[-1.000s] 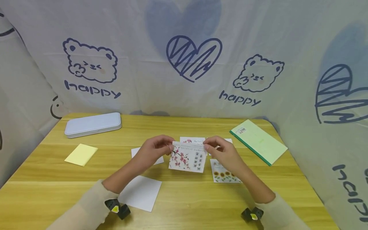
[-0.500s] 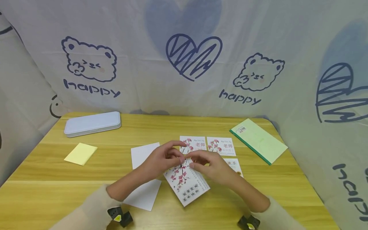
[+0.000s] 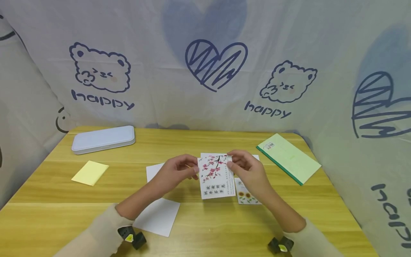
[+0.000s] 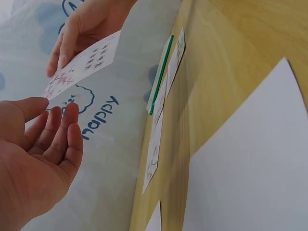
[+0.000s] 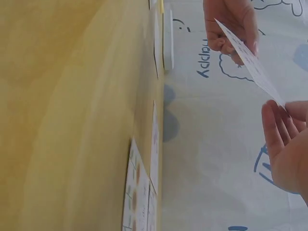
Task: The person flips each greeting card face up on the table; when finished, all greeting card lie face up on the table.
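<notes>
A white greeting card (image 3: 216, 184) with pink blossom branches and dark Chinese characters is held up over the table, blossoms toward its top. At its left edge, my left hand (image 3: 176, 174) pinches it near the upper corner between thumb and finger. My right hand (image 3: 252, 173) pinches the upper right corner, thumb in front. The left wrist view shows the card tilted, with the left thumb (image 4: 36, 106) at one corner and the other fingers loosely curved. Behind the hands lies a sunflower card (image 3: 246, 196), partly covered by my right hand; carnation cards farther back are mostly hidden.
Two white sheets lie at the left, the nearer sheet (image 3: 160, 217) partly under my left forearm. A yellow paper pad (image 3: 90, 173) and a pale pencil case (image 3: 104, 139) are farther left. A light green notebook (image 3: 290, 159) lies at the back right, before a printed curtain (image 3: 160, 78).
The blossom card has been turned between my hands, from sideways through a slant to upright. My hands came together at its top edge, then parted to its two sides.
</notes>
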The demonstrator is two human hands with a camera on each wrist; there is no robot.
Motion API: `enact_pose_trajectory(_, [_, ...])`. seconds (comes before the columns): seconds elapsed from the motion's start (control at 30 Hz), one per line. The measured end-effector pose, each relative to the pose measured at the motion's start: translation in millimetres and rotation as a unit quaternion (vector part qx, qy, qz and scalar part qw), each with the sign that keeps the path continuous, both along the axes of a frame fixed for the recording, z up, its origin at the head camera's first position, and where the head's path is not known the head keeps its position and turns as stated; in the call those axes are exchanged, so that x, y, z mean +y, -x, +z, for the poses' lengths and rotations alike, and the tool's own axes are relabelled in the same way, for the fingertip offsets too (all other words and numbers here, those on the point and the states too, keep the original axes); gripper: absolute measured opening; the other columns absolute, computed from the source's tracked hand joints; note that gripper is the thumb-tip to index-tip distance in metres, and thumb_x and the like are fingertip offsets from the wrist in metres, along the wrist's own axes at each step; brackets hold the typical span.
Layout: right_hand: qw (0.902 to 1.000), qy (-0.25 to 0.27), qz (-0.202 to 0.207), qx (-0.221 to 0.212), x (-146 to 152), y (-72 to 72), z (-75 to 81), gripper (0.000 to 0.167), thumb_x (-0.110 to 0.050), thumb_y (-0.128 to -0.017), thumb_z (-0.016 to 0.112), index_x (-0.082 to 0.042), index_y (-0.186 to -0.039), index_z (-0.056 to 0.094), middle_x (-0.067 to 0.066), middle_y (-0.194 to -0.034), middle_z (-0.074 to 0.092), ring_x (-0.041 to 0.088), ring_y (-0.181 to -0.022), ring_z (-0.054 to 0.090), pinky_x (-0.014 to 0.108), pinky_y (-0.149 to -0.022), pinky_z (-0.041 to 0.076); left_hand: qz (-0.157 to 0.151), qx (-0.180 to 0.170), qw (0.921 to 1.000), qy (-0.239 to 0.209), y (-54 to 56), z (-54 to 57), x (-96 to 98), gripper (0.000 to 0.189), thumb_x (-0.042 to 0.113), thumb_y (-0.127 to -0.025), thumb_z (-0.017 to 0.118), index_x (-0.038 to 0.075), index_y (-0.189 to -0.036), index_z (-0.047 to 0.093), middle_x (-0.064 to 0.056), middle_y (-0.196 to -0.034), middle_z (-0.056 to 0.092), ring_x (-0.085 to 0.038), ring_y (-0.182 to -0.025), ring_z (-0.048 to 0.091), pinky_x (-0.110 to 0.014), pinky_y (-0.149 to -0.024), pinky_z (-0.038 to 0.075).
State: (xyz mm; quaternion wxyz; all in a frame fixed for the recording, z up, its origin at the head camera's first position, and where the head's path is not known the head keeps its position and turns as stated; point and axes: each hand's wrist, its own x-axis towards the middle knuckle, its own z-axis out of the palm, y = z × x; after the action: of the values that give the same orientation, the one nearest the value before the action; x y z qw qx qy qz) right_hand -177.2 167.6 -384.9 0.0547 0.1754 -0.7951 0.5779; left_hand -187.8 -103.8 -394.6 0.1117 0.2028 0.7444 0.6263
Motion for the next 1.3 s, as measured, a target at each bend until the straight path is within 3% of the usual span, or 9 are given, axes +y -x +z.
enact_pose_trajectory(0.2, [0.9996, 0.025, 0.011, -0.005, -4.9, 0.8, -2.5, 0.028, -0.014, -0.098, 0.067, -0.010, -0.125, 0.061, 0.011, -0.101, 0.063, 0.017, -0.083, 0.063, 0.028, -0.075, 0.057, 0.007, -0.007, 0.9999, 0.005, -0.4, -1.3, -0.8, 0.023, 0.019, -0.099, 0.065, 0.005, -0.118, 0.065, -0.010, -0.103, 0.069, -0.031, -0.093, 0.070, -0.052, -0.089, 0.055])
enact_pose_trajectory(0.33, [0.9992, 0.021, 0.035, -0.005, -2.4, 3.5, -3.5, 0.029, -0.012, -0.099, 0.064, -0.006, -0.127, 0.059, 0.013, -0.103, 0.064, 0.018, -0.085, 0.065, 0.033, -0.078, 0.059, 0.022, 0.016, 0.9991, 0.033, -1.5, 0.7, -2.0, 0.022, 0.016, -0.099, 0.064, 0.007, -0.119, 0.067, -0.010, -0.106, 0.069, -0.028, -0.090, 0.067, -0.048, -0.086, 0.056])
enact_pose_trajectory(0.53, [0.9939, -0.062, 0.090, -0.016, -0.2, 3.3, -3.9, 0.031, -0.020, -0.100, 0.064, -0.018, -0.131, 0.059, 0.004, -0.107, 0.067, 0.017, -0.091, 0.068, 0.030, -0.081, 0.057, 0.004, 0.063, 0.9905, 0.122, -9.2, 4.9, -1.1, 0.025, 0.018, -0.102, 0.060, 0.016, -0.125, 0.070, -0.004, -0.121, 0.069, -0.015, -0.089, 0.062, -0.027, -0.076, 0.053])
enact_pose_trajectory(0.7, [0.9787, -0.129, 0.159, -0.014, -5.9, -0.1, -3.7, 0.031, -0.024, -0.100, 0.064, -0.020, -0.131, 0.063, -0.002, -0.101, 0.071, 0.015, -0.088, 0.069, 0.031, -0.079, 0.056, -0.039, 0.062, 0.9862, 0.149, -14.1, 4.0, 0.7, 0.025, 0.020, -0.103, 0.058, 0.018, -0.125, 0.071, -0.001, -0.111, 0.067, -0.015, -0.080, 0.059, -0.026, -0.068, 0.050])
enact_pose_trajectory(0.8, [0.9732, -0.144, 0.179, -0.014, -8.1, -0.8, -3.4, 0.027, -0.024, -0.100, 0.064, -0.019, -0.127, 0.066, -0.003, -0.097, 0.072, 0.019, -0.084, 0.070, 0.032, -0.076, 0.056, -0.043, 0.058, 0.9856, 0.153, -14.1, 3.1, 0.2, 0.025, 0.021, -0.103, 0.059, 0.021, -0.125, 0.071, 0.001, -0.111, 0.067, -0.014, -0.081, 0.060, -0.026, -0.068, 0.051])
enact_pose_trajectory(1.03, [0.9855, -0.121, 0.107, -0.051, 2.2, 1.5, -6.3, 0.027, -0.027, -0.099, 0.066, -0.017, -0.124, 0.065, 0.002, -0.097, 0.070, 0.022, -0.085, 0.070, 0.038, -0.077, 0.058, -0.018, 0.055, 0.9868, 0.151, -7.8, 5.1, -6.5, 0.024, 0.020, -0.100, 0.064, 0.020, -0.123, 0.070, -0.002, -0.113, 0.069, -0.016, -0.087, 0.063, -0.030, -0.076, 0.052])
enact_pose_trajectory(1.17, [0.9905, -0.093, 0.081, -0.061, 9.5, 5.0, -7.5, 0.027, -0.022, -0.098, 0.068, -0.014, -0.124, 0.064, 0.008, -0.098, 0.069, 0.026, -0.085, 0.070, 0.039, -0.077, 0.059, -0.010, 0.023, 0.9917, 0.126, -2.7, 2.7, -13.9, 0.023, 0.015, -0.098, 0.066, 0.014, -0.121, 0.070, -0.005, -0.109, 0.070, -0.021, -0.088, 0.065, -0.039, -0.082, 0.056])
enact_pose_trajectory(1.3, [0.9882, -0.092, 0.072, -0.099, 11.8, 8.9, -12.5, 0.025, -0.019, -0.097, 0.068, -0.012, -0.122, 0.063, 0.010, -0.099, 0.069, 0.033, -0.086, 0.071, 0.039, -0.070, 0.059, -0.021, -0.011, 0.9948, 0.099, 4.6, -5.2, -14.3, 0.024, 0.010, -0.097, 0.066, 0.007, -0.120, 0.068, -0.009, -0.101, 0.067, -0.024, -0.084, 0.066, -0.043, -0.083, 0.058])
